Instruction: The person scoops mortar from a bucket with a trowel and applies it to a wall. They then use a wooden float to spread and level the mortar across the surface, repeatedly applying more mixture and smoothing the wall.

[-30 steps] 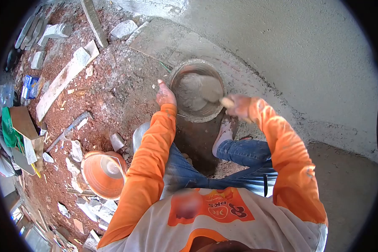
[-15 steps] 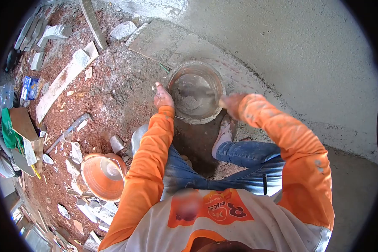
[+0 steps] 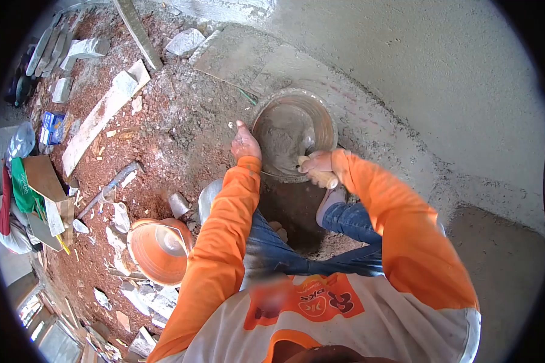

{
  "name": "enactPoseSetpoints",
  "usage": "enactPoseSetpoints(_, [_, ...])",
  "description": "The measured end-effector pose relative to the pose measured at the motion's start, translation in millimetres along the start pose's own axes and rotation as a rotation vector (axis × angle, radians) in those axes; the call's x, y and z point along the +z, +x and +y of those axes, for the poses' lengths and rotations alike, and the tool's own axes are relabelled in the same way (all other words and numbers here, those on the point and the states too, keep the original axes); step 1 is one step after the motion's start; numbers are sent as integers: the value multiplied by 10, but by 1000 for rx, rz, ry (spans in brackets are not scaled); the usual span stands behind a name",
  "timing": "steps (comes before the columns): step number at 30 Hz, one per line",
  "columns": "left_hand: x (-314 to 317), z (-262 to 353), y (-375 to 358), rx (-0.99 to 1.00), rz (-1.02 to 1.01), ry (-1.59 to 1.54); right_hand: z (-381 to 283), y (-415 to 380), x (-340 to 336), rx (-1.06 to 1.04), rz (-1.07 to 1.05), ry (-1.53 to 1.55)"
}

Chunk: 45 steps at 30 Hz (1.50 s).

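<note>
A round bucket (image 3: 332, 121) with a mortar-crusted rim stands upright between my feet. Wet grey mortar (image 3: 280, 142) lies inside it. My left hand (image 3: 246, 144) grips the bucket's left side near the rim, thumb pointing up; its other fingers are largely hidden. At the near right rim, my right hand (image 3: 318, 166) is closed around the pale wooden handle of a trowel (image 3: 328, 180). The trowel's metal end reaches down into the mortar and is mostly hidden by it.
An orange bucket (image 3: 157, 254) lies tipped to my left among rubble. A pipe-like tool (image 3: 110, 187), a long board (image 3: 103, 121) and broken block pieces (image 3: 184, 42) litter the red soil. A plastered wall (image 3: 454, 78) rises ahead and right.
My right hand has turned and come in toward the near right rim, bringing the trowel down into the mortar. The mortar is now heaped differently. My left hand stays at the bucket's side.
</note>
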State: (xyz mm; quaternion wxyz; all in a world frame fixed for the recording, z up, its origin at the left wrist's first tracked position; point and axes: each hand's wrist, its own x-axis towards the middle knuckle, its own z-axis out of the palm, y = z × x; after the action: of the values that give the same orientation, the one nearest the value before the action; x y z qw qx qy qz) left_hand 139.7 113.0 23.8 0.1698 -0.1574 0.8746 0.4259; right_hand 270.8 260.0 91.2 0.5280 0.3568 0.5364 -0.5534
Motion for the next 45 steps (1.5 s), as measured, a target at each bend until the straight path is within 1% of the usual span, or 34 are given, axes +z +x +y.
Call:
enactPoseSetpoints(2, [-5, 67, 4, 7, -18, 19, 285, 369, -12, -195, -352, 704])
enactPoseSetpoints(3, [-23, 146, -47, 11, -25, 17, 245, 109, 126, -282, -322, 797])
enactPoseSetpoints(5, [-108, 227, -135, -52, -18, -97, 347, 150, 205, -296, -478, 966])
enactPoseSetpoints(6, [-77, 197, -107, -63, -5, -100, 354, 90, 216, -295, -480, 973])
enactPoseSetpoints(8, [-72, 196, -78, -86, 0, -72, 332, -233, 157, -340, -320, 766])
enactPoseSetpoints(9, [-69, 207, -52, -106, 9, -48, 285, -398, 79, -337, -313, 764])
enactPoseSetpoints(11, [-45, 169, 7, -125, 3, -55, 126, -677, -115, -426, 328, -272])
enactPoseSetpoints(13, [-44, 160, 18, -66, -15, -12, -91, -776, -245, -255, 782, -833])
enactPoseSetpoints(14, [-35, 159, 23, -69, -14, -14, -121, -622, -350, -254, 782, -836])
enactPoseSetpoints(15, [-29, 144, 17, -29, 0, 0, -158, -452, -438, -218, 763, -922])
enactPoseSetpoints(16, [-25, 137, 5, 14, 13, 14, -179, -149, -498, -142, 717, -1080])
enactPoseSetpoints(18, [-37, 154, -32, -24, -1, 27, -155, 358, -365, -26, 587, -1262])
enactPoseSetpoints(21, [-49, 135, 27, -62, -2, 28, -236, 259, 128, 87, 442, -1337])
enactPoseSetpoints(24, [-25, 114, 65, -58, 6, -15, -311, -247, 174, 193, 279, -1370])
enactPoseSetpoints(26, [-9, 112, 80, -60, 10, -40, -176, -556, -124, -94, 323, -1285])
enactPoseSetpoints(27, [-4, 117, 79, -49, 4, -56, -437, -991, -109, -189, 319, -1281])
enactPoseSetpoints(29, [-12, 99, 55, -45, 0, -69, -503, -829, -423, -369, 494, -1311])
enactPoseSetpoints(31, [-29, 126, 41, -28, 7, -41, -873, -1064, -252, 48, 514, -1315])
enactPoseSetpoints(36, [24, 114, 34, 10, -8, -78, -806, -813, -177, 117, 583, -1239])
enactPoseSetpoints(38, [-14, 69, 16, 16, 1, -93, -596, -321, -358, 213, 293, -907])
enactPoseSetpoints(39, [-49, 129, -32, -25, 16, -94, -297, 6, -444, 193, 132, -493])
enactPoseSetpoints(40, [-80, 194, -45, -62, 33, -101, -121, 161, -468, 163, -21, -82])
enactPoseSetpoints(41, [-85, 193, -42, -60, 41, -111, -87, -9, -280, 20, -52, 39])
enactPoseSetpoints(42, [-69, 142, -48, -58, 13, -97, 47, 229, -200, -33, -131, 269])
enactPoseSetpoints(43, [-51, 113, -35, -55, -8, -88, 135, 455, -85, -307, -237, 414])
enactPoseSetpoints(44, [-61, 91, 4, -47, 9, -94, 83, 405, 43, -223, -313, 712])
enactPoseSetpoints(45, [-54, 88, 56, -45, -15, -109, 52, 305, 112, -244, -317, 708])
